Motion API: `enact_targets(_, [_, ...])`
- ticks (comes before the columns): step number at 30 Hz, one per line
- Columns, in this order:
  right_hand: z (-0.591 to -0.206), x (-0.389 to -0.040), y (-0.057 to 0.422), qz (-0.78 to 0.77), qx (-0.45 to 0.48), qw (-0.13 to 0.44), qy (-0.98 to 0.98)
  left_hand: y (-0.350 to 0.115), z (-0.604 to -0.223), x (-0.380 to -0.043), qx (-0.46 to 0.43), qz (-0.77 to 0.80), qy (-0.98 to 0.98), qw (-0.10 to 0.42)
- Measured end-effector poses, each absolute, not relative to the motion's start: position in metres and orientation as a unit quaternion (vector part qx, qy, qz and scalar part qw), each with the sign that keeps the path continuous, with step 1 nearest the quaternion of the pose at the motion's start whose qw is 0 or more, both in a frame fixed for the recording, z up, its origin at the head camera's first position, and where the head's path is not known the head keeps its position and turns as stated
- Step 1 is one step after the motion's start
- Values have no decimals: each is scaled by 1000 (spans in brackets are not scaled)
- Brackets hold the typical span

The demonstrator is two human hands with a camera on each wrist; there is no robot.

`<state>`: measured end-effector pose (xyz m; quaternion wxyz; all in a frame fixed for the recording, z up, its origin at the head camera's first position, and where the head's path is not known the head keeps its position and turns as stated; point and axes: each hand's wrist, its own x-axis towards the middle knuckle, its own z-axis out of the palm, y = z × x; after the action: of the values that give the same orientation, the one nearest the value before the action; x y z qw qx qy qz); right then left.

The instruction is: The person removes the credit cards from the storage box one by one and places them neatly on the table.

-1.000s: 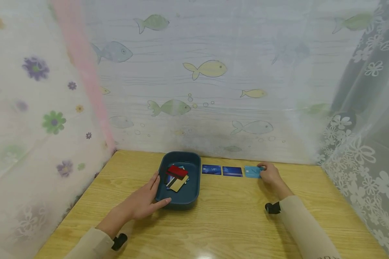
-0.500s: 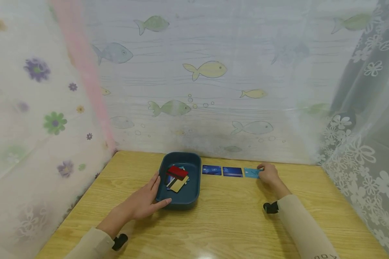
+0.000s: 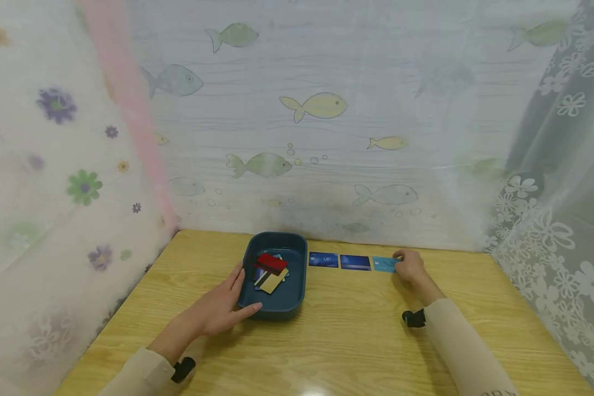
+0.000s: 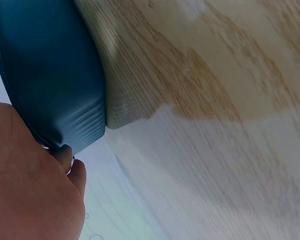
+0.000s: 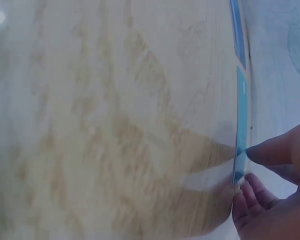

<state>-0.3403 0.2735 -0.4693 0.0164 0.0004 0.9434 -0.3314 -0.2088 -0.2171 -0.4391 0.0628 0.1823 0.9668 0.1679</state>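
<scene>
1. Shifted very slightly left since a second ago: right hand (image 3: 412,268), now covering a little more of the light blue card (image 3: 383,264). In the same place as then: left hand (image 3: 218,308) and deep blue tray (image 3: 293,291).
2. Pinches the light blue card by its right end with the right hand, fingers bent and close together.
3. Holds the deep blue tray at its near left corner with the left hand, fingers along the left side, thumb stretched wide to the near rim.
4. At the right end of a row by the back edge of the wooden table (image 3: 346,330): the light blue card. Leftward from it, with small gaps: a dark blue card with a pale stripe (image 3: 355,263), then a blue VIP card (image 3: 323,259) just beside the tray.
5. Heaped inside the tray: a red card (image 3: 271,262), overlapping a gold card (image 3: 276,282) with a dark stripe, over bluish cards partly hidden beneath.
6. Around both wrists: cream sleeves (image 3: 467,346), with a black clip (image 3: 414,318) at the right cuff.
7. Behind the table: a pale cloth (image 3: 257,126) printed with fish. To the left: a flowered curtain (image 3: 20,220).
</scene>
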Motion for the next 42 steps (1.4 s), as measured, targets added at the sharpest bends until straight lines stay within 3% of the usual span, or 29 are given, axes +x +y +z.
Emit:
enact_targets(13, [-448, -323, 253, -377, -70, -15, 924, -218, -439, -210, 185, 166, 967, 54])
enact_targets(23, [-422, -307, 195, -403, -139, -2, 905, -218, -442, -211, 188, 165, 967, 54])
enact_targets(42, [-409, -286, 86, -419, -250, 43, 872, -218, -443, -210, 185, 167, 967, 57])
